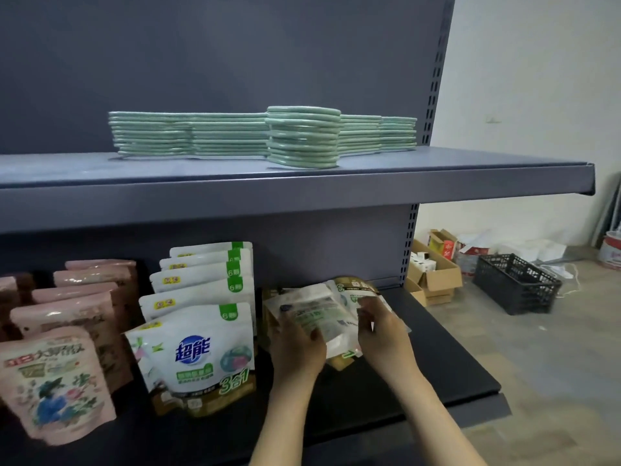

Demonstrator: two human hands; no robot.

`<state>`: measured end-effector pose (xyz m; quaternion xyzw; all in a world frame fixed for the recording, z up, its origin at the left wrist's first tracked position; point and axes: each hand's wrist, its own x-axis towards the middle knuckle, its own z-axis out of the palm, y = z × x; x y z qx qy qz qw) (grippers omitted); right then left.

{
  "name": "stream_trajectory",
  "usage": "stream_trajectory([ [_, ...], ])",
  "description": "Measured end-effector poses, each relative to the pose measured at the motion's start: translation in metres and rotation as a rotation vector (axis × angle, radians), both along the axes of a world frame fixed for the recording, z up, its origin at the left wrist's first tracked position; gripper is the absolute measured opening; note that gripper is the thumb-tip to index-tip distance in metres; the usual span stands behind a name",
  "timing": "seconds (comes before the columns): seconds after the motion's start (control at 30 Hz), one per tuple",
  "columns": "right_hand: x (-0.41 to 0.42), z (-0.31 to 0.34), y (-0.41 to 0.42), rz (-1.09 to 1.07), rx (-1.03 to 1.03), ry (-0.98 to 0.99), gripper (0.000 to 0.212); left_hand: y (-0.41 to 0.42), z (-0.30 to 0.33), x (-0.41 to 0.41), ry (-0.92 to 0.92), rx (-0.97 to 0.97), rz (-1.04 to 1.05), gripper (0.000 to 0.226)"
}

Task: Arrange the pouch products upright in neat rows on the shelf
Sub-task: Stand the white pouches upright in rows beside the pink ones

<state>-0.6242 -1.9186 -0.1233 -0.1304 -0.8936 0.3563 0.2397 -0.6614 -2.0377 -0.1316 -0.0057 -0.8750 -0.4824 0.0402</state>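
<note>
On the lower dark shelf [447, 358] a row of white-and-gold pouches [201, 351] stands upright, one behind another. To its left stand pink pouches [57, 381] in rows. Right of the white row lies a loose pile of white pouches [322, 317], tilted and flat. My left hand [295, 344] grips the pile's left side. My right hand [383, 334] holds its right side, fingers on a pouch's top edge. The pouches under the hands are partly hidden.
The upper shelf [437, 183] carries stacks of flat green packs [302, 137]. On the floor to the right are open cardboard boxes [433, 274], a black plastic crate [514, 284] and a bucket [611, 250]. The lower shelf's right end is bare.
</note>
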Motion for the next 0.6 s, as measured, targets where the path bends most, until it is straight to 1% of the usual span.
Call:
stream_trajectory([
  [0.1, -0.006, -0.008, 0.003, -0.028, -0.023, -0.027, 0.028, 0.003, -0.014, -0.008, -0.056, 0.084, 0.055, 0.067],
  [0.2, -0.011, -0.014, 0.007, -0.019, -0.034, -0.037, 0.027, 0.005, -0.020, -0.020, -0.126, 0.276, 0.103, 0.066],
  [0.23, -0.012, -0.015, 0.009, -0.009, -0.033, -0.038, 0.027, 0.007, -0.022, -0.024, -0.123, 0.319, 0.110, 0.066],
  [0.3, -0.015, -0.016, 0.014, 0.010, -0.041, -0.028, 0.027, 0.011, -0.021, -0.028, -0.052, 0.325, 0.126, 0.053],
  [0.37, -0.019, -0.014, 0.018, 0.044, -0.099, -0.010, 0.026, 0.017, -0.013, -0.024, 0.104, 0.306, 0.175, 0.041],
  [0.43, -0.025, -0.009, 0.020, 0.099, -0.267, -0.009, 0.028, 0.026, 0.000, -0.018, 0.314, 0.253, 0.207, 0.038],
  [0.47, -0.027, -0.005, 0.022, 0.137, -0.408, -0.012, 0.029, 0.032, 0.006, -0.013, 0.412, 0.209, 0.203, 0.038],
  [0.53, -0.031, 0.002, 0.029, 0.226, -0.710, -0.025, 0.037, 0.047, 0.014, -0.005, 0.570, 0.134, 0.124, 0.034],
  [0.6, -0.031, 0.009, 0.039, 0.376, -0.984, -0.067, 0.050, 0.064, 0.012, 0.000, 0.720, 0.027, 0.017, 0.027],
])
